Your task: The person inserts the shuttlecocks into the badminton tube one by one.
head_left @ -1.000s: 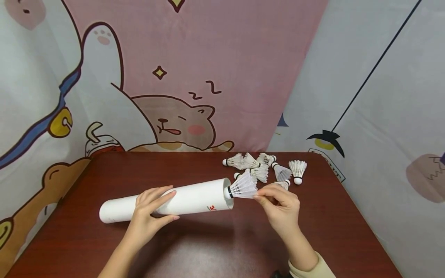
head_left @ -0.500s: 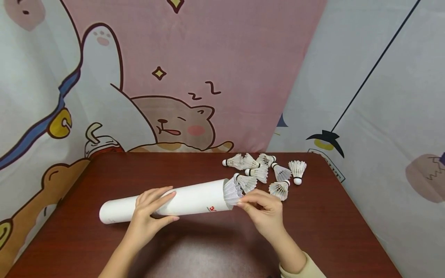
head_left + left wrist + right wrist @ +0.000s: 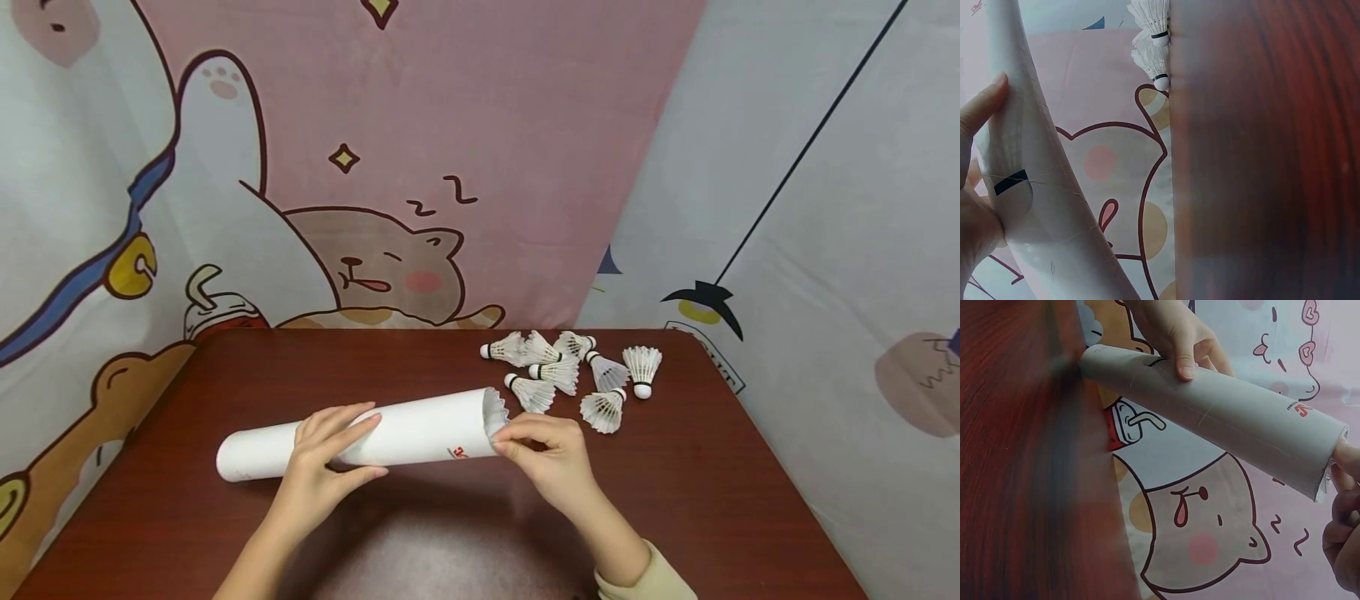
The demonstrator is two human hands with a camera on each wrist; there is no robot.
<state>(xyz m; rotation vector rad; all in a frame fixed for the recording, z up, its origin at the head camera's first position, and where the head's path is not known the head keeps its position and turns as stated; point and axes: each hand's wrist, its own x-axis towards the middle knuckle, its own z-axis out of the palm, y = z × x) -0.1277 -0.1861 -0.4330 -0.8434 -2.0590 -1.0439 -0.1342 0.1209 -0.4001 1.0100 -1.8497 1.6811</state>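
Above the dark red table (image 3: 712,508), you hold a white shuttlecock tube (image 3: 431,429) crosswise, its mouth toward your right; whether its other end touches the wood, I cannot tell. Your left hand (image 3: 322,454) grips the tube, fingers over the top and thumb below. Your right hand (image 3: 551,458) makes a narrow pinch on the skirt of a shuttlecock (image 3: 498,408) sitting in the mouth, only its scalloped edge showing past the rim. You seem to be finishing one insertion; the next move probably calls for a straight push past the rim, then letting go, without crumpling the skirt. Eight loose shuttlecocks (image 3: 555,372) lie toward the back right. A second ago most of that skirt stuck out of the tube; since then your right hand has closed in on the rim, while your left grip looks unchanged.
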